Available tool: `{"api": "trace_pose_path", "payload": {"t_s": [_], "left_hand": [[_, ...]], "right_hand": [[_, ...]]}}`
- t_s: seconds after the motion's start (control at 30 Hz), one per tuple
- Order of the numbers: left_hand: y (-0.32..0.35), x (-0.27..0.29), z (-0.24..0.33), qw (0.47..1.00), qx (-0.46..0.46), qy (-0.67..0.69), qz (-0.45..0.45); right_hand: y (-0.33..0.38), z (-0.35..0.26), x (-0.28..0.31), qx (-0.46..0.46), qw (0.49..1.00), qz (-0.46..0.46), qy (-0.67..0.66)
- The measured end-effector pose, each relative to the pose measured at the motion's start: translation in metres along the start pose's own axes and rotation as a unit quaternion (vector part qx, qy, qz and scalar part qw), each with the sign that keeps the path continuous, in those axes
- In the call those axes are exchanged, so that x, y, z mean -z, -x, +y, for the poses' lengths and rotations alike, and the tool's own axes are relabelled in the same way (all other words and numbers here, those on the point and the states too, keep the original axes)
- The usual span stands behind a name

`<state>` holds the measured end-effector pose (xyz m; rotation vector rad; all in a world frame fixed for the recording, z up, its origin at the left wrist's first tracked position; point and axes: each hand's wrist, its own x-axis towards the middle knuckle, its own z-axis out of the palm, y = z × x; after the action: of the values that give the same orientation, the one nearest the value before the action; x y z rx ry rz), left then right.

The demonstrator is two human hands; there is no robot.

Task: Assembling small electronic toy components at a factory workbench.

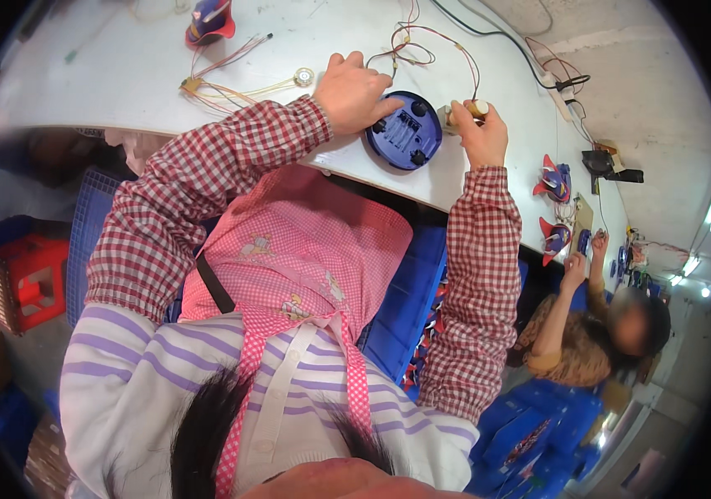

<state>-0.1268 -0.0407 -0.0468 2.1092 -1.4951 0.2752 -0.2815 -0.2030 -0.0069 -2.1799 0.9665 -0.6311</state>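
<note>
A dark blue round plastic base (pixel 422 148) lies on the white table in front of me, its inside with ribs and several black round parts facing up. My left hand (pixel 354 93) is at its left edge, fingers curled and the thumb pressed on the rim. Just right of the base, my right hand (pixel 483 137) pinches a small motor-like part (pixel 477 109), a short cylinder with a pale yellowish end. Thin red and dark wires (pixel 473 71) run up from it. The part's other end is mostly hidden by my fingers.
A wire bundle (pixel 206 90) with a small round disc (pixel 303 77) lies left on the white table (pixel 106 75). Blue-and-red plastic pieces (pixel 210 21) stand farther off. A black cable (pixel 509 41) crosses the back. On the right, a co-worker (pixel 575 333) sits at the same table.
</note>
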Motion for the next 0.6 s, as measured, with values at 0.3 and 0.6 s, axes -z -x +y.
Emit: {"api": "trace_pose_path", "payload": {"t_s": [0.3,0.6], "left_hand": [[-0.006,-0.004,-0.005,0.999,0.011,0.022,-0.021],[-0.011,-0.005,0.0,0.999,0.015,0.025,-0.014]], "right_hand": [[0.031,-0.052,-0.004,0.059,0.977,0.015,-0.203],[0.045,-0.045,-0.029,0.247,0.967,0.07,-0.005]]}}
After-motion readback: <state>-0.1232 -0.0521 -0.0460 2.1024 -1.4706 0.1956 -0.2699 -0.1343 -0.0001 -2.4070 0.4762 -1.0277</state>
